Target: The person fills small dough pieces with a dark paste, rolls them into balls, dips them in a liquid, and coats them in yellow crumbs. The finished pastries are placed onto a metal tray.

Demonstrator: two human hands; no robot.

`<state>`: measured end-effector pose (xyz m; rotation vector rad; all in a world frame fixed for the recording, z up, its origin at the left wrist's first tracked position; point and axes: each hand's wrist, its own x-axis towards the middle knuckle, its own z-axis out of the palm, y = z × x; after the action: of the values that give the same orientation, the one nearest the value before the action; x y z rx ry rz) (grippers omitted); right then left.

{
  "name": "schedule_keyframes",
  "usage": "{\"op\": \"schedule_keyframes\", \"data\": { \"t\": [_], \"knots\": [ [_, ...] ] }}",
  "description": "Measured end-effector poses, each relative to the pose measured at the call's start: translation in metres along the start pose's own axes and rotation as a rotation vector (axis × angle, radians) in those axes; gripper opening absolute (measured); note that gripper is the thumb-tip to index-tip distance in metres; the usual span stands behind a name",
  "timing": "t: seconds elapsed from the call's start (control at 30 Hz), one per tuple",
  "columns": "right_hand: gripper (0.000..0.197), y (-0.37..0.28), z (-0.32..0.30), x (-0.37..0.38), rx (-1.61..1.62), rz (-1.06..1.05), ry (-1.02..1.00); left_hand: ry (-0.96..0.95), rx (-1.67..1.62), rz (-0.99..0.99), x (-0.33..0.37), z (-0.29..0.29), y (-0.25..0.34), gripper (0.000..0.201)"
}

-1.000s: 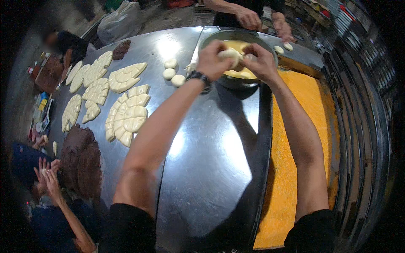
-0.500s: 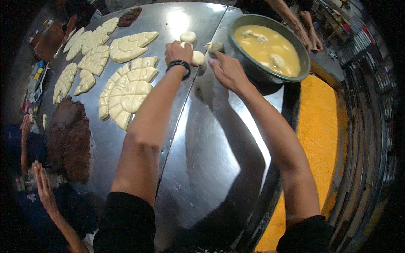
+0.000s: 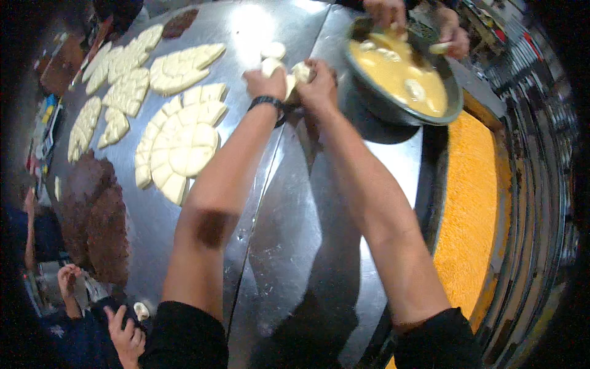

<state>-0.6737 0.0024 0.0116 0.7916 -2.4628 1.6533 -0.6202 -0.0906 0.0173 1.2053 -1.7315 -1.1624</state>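
Overall, one steel tabletop (image 3: 307, 258) carries everything, its two sheets meeting at a seam down the middle. One bed of orange crumbs (image 3: 473, 215) runs along its right edge. One metal bowl (image 3: 375, 98) of yellow batter (image 3: 393, 74) stands at the far right, with several pale pieces floating in it; the exact count cannot be told. Two dark brown slabs (image 3: 98, 215) lie at the left. Scored white dough rounds (image 3: 181, 144) lie left of centre, about six groups, cut into wedges. One loose dough ball (image 3: 273, 50) sits just beyond the hands.

Both forearms reach forward from the lower edge and converge near the bowl's left side. The left hand (image 3: 265, 82), with a black wristband (image 3: 265, 101), is curled around a dough ball (image 3: 268, 65), fingers closed on it. The right hand (image 3: 319, 86) is likewise closed on a second dough piece (image 3: 302, 71), knuckles up. The two hands touch each other, with pale dough showing between them; whether that is a third piece cannot be told.

Across the tabletop, another person's two hands (image 3: 384, 12) work at the bowl's far rim, one holding a pale piece (image 3: 440, 47). At the lower left, a third person's hand (image 3: 126, 332) shows beside a small white piece (image 3: 141, 310).
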Motion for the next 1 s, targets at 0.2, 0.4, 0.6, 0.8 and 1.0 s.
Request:
{"op": "schedule_keyframes", "data": {
  "t": [0.2, 0.4, 0.6, 0.8, 1.0],
  "knots": [
    [0.042, -0.052, -0.079, -0.045, 0.177, -0.453, 0.265, -0.042, -0.402, 0.362, -0.086, -0.064, 0.057, 0.041],
    [0.043, -0.059, -0.211, -0.007, 0.084, -0.479, 0.325, -0.305, -0.409, 0.444, -0.124, -0.004, 0.152, 0.041],
    [0.038, 0.021, -0.235, 0.012, -0.291, -0.303, 0.197, -0.36, 0.099, 0.482, -0.124, 0.097, 0.123, 0.043],
    [0.02, -0.005, -0.247, -0.027, -0.49, -0.293, 0.244, -0.261, 0.213, 0.986, -0.131, 0.072, 0.111, 0.041],
    [0.018, -0.053, -0.329, -0.155, -0.135, -0.492, -0.022, -0.424, -0.002, 0.956, -0.252, -0.056, 0.107, 0.028]
  ]
}}
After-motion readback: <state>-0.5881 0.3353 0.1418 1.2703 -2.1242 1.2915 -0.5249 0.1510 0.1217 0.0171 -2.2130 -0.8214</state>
